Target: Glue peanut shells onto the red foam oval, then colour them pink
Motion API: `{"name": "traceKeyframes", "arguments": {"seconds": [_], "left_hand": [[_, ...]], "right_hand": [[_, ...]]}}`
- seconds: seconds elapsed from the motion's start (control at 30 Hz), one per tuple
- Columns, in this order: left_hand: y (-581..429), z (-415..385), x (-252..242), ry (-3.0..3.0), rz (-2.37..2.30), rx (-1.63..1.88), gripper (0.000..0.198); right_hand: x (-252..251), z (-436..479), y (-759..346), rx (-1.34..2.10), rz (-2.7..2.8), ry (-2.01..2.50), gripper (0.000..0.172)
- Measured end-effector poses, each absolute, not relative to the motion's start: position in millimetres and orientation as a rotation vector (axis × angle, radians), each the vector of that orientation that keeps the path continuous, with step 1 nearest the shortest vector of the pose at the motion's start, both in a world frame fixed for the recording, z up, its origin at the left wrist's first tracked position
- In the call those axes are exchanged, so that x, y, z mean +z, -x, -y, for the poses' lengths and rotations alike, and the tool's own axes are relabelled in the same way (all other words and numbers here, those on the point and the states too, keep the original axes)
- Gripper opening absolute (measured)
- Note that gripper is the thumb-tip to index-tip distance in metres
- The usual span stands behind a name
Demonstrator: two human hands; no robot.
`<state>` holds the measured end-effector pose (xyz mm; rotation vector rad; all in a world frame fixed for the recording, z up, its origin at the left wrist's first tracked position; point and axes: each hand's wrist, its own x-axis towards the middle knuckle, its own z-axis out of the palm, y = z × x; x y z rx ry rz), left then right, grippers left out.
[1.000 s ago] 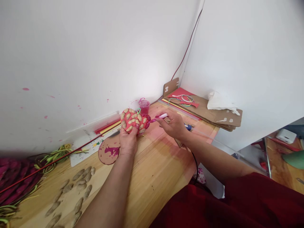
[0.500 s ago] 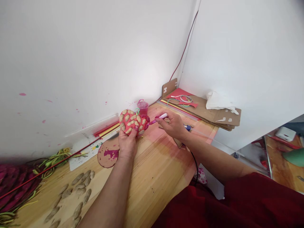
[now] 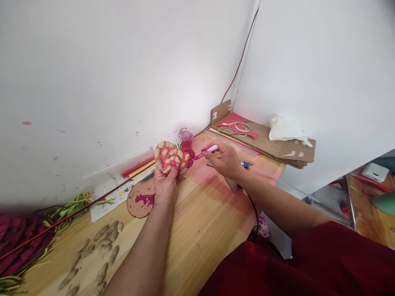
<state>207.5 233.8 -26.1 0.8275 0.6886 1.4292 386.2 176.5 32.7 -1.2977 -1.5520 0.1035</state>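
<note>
My left hand (image 3: 166,183) is closed on the lower edge of a red piece (image 3: 169,158) covered with peanuts, with a green loop at its top. Several nuts at the piece's right end are painted magenta. My right hand (image 3: 222,159) pinches a brush (image 3: 211,149) with a pale handle, its pink tip at the magenta nuts. Behind the piece, against the wall, stands a clear cup (image 3: 186,139) of pink paint.
Loose peanuts (image 3: 101,273) and a paint-stained cardboard disc (image 3: 137,200) lie on the wooden table (image 3: 191,242). Cardboard sheets (image 3: 271,149) with white tissue (image 3: 286,129) are at the back right. A red rod (image 3: 77,210) crosses the left side.
The view has shifted very slightly. Both hands keep their grips, and the brush tip stays by the magenta nuts.
</note>
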Motion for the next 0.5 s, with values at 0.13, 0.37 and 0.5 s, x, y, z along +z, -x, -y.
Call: {"name": "traceKeyframes", "arguments": {"seconds": [0.13,0.37,0.5], "left_hand": [[-206.9,-234.7,-27.3,-0.843,-0.689,1.445,0.061],[-205.9,-236.2,-30.1,-0.855,-0.728,1.423,0.063],[-205.1,-236.5,-31.0,-0.871,-0.72,1.417,0.064]], "right_hand": [[32.6,-177.4,-387.5,0.1,1.552,1.297,0.007],[31.4,-180.7,-390.6,0.139,1.524,1.293,0.01],[31.5,-181.9,-390.8,0.129,1.495,1.311,0.009]]}}
